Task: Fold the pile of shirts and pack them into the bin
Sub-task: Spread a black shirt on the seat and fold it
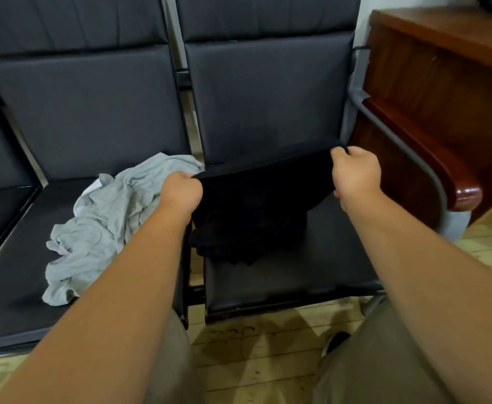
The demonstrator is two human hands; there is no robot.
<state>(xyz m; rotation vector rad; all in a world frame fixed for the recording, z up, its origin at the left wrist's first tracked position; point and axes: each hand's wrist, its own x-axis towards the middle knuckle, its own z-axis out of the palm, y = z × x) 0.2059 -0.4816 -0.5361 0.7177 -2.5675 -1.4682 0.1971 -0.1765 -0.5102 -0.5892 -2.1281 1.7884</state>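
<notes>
L hand (181, 190), R hand (355, 174) each clamped on black shirt (253, 211) edge; grey shirt (93, 228) beside.

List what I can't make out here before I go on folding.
The bin: not in the head view at all; its place is unknown.
The black shirt: dark cloth over the dark seat; collar, sleeves and hem cannot be told apart.
The grey shirt: crumpled, part behind the left forearm; one garment or several, cannot tell.
The left hand and right hand: both grip the black shirt's top edge; fingertips hidden behind knuckles and cloth.
</notes>
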